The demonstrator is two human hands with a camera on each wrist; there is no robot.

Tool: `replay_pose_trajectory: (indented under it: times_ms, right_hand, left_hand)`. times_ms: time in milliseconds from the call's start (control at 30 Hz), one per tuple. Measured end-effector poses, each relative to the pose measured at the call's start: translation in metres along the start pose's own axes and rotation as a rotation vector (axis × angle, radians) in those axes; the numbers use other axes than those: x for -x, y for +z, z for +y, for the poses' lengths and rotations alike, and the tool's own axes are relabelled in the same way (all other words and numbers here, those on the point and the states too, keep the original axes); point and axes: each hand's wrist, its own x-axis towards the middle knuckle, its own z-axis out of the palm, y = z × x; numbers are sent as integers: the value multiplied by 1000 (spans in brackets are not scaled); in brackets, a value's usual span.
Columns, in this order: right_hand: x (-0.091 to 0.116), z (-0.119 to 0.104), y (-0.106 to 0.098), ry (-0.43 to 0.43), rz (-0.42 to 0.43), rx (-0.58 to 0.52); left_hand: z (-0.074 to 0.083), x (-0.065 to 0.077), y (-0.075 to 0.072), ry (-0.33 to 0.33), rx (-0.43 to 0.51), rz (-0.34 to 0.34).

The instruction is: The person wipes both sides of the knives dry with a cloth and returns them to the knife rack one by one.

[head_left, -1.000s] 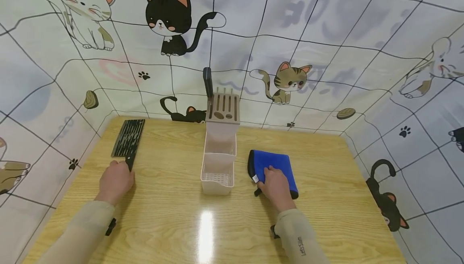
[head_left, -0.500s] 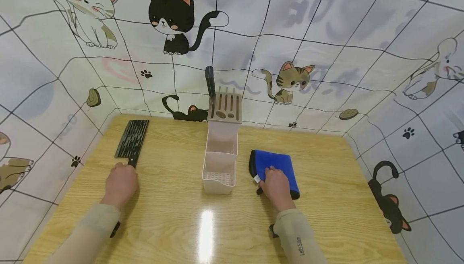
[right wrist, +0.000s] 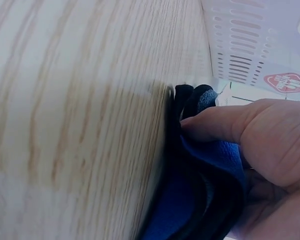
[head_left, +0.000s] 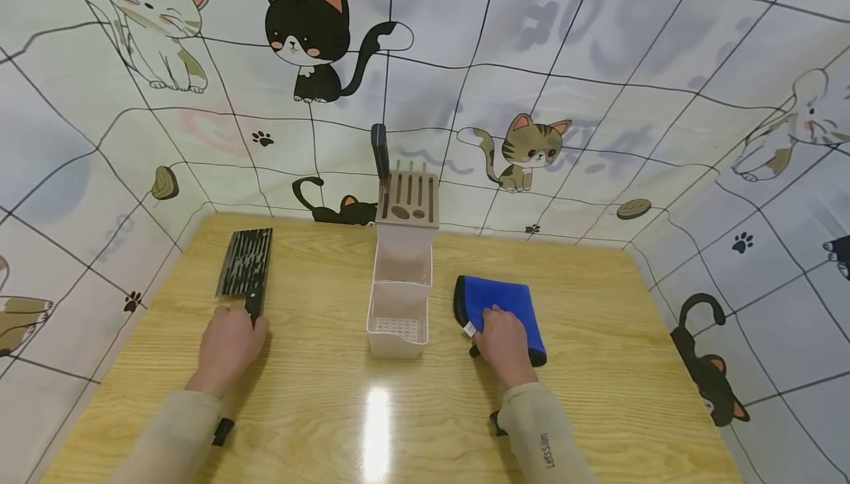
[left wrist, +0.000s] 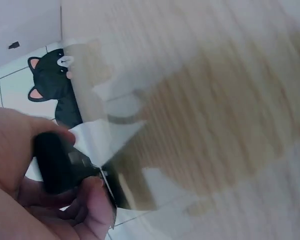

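Note:
On the left of the head view, my left hand (head_left: 229, 350) grips the black handle of a cleaver (head_left: 247, 263), its dark streaked blade pointing away from me. In the left wrist view, thumb and fingers wrap round the cleaver's handle (left wrist: 52, 165). To the right, a folded blue cloth (head_left: 511, 294) with black edging and a small white tag lies on the table, and my right hand (head_left: 503, 344) is on its near part. The right wrist view shows my thumb at the black edge of the cloth (right wrist: 222, 157), pinching it against the fingers, which are partly hidden.
Between my hands stands a pale plastic holder (head_left: 395, 348) with two open compartments in front. Its raised slotted top (head_left: 408, 211) at the back has a black-handled knife (head_left: 380, 150) in it. Cat-printed sheeting (head_left: 432, 100) walls the wooden table (head_left: 319, 395) at the back and sides.
My left hand and the cleaver have moved a little to the right and nearer to me, the blade turning straighter forward. The right hand and the cloth have stayed put.

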Motion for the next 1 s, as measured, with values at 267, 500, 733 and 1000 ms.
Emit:
replay_pose_trajectory:
  times_ms: [267, 500, 733, 1000]
  right_hand:
    - [0, -1, -6, 78, -38, -100]
    - [2, 3, -15, 164, -75, -210]
    - [5, 4, -17, 185, -35, -318]
    - [6, -3, -28, 165, 59, -475]
  left_hand:
    - [21, 2, -13, -58, 169, 12]
    - [30, 2, -25, -154, 368, -106]
    - [37, 7, -29, -220, 572, -139]
    - [54, 15, -34, -181, 784, -160]
